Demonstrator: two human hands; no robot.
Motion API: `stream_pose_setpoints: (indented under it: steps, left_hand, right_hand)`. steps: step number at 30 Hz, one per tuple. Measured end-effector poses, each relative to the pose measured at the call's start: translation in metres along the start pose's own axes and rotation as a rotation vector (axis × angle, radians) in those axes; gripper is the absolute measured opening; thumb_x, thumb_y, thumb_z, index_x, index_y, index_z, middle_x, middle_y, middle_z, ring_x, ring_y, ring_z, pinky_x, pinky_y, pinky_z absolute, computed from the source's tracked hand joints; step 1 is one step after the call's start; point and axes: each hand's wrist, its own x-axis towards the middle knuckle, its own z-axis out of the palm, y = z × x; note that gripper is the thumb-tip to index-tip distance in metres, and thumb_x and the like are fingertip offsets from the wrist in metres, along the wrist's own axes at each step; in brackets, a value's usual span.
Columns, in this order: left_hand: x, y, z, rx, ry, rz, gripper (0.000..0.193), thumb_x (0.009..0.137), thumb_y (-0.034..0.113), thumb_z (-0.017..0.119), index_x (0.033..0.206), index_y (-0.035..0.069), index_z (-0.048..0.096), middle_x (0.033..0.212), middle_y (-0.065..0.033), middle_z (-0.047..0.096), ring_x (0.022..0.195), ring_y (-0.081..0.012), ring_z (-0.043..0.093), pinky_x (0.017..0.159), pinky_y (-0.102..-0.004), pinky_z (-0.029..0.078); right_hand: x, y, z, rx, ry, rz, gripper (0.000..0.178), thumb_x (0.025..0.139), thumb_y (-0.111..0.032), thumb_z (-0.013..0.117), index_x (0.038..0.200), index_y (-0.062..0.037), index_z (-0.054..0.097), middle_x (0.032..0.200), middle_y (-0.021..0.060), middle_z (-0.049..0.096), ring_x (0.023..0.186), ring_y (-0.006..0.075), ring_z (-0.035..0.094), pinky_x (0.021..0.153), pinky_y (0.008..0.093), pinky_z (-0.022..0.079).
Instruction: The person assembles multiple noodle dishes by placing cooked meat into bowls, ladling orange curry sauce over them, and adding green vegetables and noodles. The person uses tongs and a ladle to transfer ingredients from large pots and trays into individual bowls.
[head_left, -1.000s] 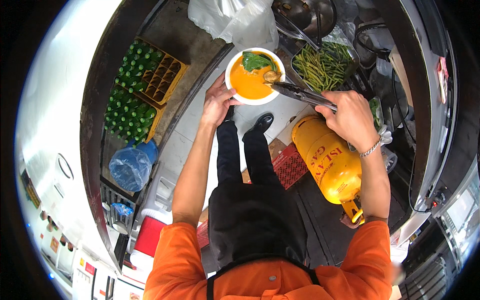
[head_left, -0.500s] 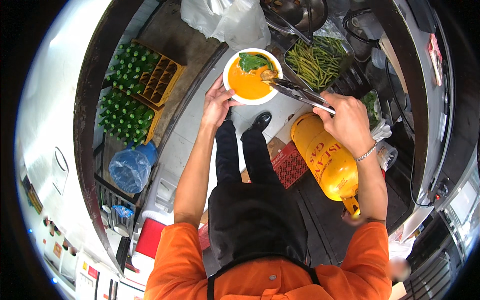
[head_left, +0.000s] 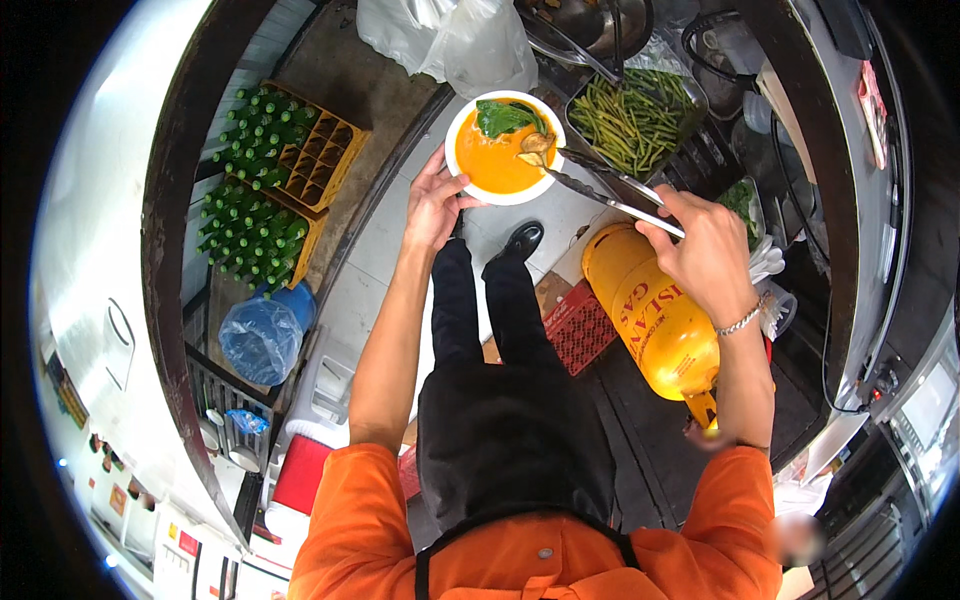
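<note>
My left hand (head_left: 437, 203) grips a white bowl (head_left: 452, 160) by its near left rim, thumb on the edge. Orange soup (head_left: 488, 165) fills the bowl, with dark green leaves (head_left: 505, 117) at its far side and a brownish slice (head_left: 536, 143), perhaps eggplant, near the right. My right hand (head_left: 705, 245) is closed around metal tongs (head_left: 625, 208) that reach left to the bowl. The tongs' jaws are spread: one tip lies over the soup beside the slice, the other is outside the right rim.
A tray of green beans (head_left: 635, 120) stands right of the bowl, below a dark wok (head_left: 590, 30). White plastic bags (head_left: 480, 45) lie beyond the bowl. A yellow gas cylinder (head_left: 645, 310) stands beneath my right arm. Crates of green bottles (head_left: 250, 225) are at left.
The tongs' jaws have spread apart and their upper arm has moved off the bowl. My right hand has shifted slightly right and down; the slice now rests in the soup.
</note>
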Motion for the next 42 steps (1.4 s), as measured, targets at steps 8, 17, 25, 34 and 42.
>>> stream_pose_setpoints:
  steps: [8, 17, 25, 34, 42]
  left_hand:
    - [0.000, -0.003, -0.008, -0.029, 0.052, 0.002, 0.068, 0.086, -0.006, 0.053, 0.146, -0.005, 0.022, 0.126, -0.0236, 0.055, 0.108, -0.0329, 0.062, 0.076, -0.0453, 0.061]
    - [0.001, 0.010, -0.007, -0.033, 0.017, 0.012, 0.069, 0.085, -0.005, 0.053, 0.146, -0.005, 0.021, 0.124, -0.0236, 0.057, 0.105, -0.0319, 0.064, 0.076, -0.0425, 0.061]
    - [0.007, 0.017, -0.008, -0.007, 0.030, 0.017, 0.068, 0.085, -0.005, 0.054, 0.145, -0.005, 0.023, 0.123, -0.0244, 0.057, 0.105, -0.0317, 0.064, 0.075, -0.0414, 0.062]
    - [0.009, 0.013, -0.010, -0.027, 0.032, 0.056, 0.068, 0.085, -0.005, 0.053, 0.146, -0.006, 0.022, 0.123, -0.0242, 0.056, 0.103, -0.0310, 0.064, 0.073, -0.0412, 0.062]
    - [0.009, 0.007, -0.008, -0.022, 0.020, 0.045, 0.069, 0.085, -0.006, 0.052, 0.146, -0.006, 0.020, 0.121, -0.0233, 0.058, 0.103, -0.0319, 0.064, 0.076, -0.0440, 0.061]
  right_hand:
    - [0.071, 0.009, 0.025, 0.079, 0.246, 0.211, 0.035, 0.086, -0.032, 0.062, 0.101, -0.0011, 0.068, 0.091, 0.0227, 0.067, 0.080, 0.0405, 0.065, 0.071, 0.0457, 0.052]
    - [0.280, 0.088, 0.073, -0.076, -0.014, 0.357, 0.045, 0.080, -0.050, 0.061, 0.082, -0.0062, 0.072, 0.078, 0.0136, 0.070, 0.071, 0.0291, 0.067, 0.074, 0.0396, 0.051]
    - [0.218, 0.086, 0.073, 0.171, 0.157, 0.368, 0.047, 0.082, -0.050, 0.064, 0.088, -0.0041, 0.069, 0.078, 0.0099, 0.066, 0.073, 0.0267, 0.060, 0.070, 0.0351, 0.048]
    - [0.022, -0.003, 0.047, 0.680, 0.055, 0.396, 0.034, 0.083, -0.026, 0.072, 0.104, 0.0011, 0.070, 0.082, 0.0088, 0.071, 0.070, 0.0092, 0.058, 0.065, 0.0272, 0.047]
    - [0.005, -0.001, 0.063, 0.321, 0.010, 0.200, 0.035, 0.081, -0.023, 0.070, 0.099, 0.0064, 0.067, 0.086, 0.0247, 0.067, 0.077, 0.0393, 0.066, 0.070, 0.0401, 0.052]
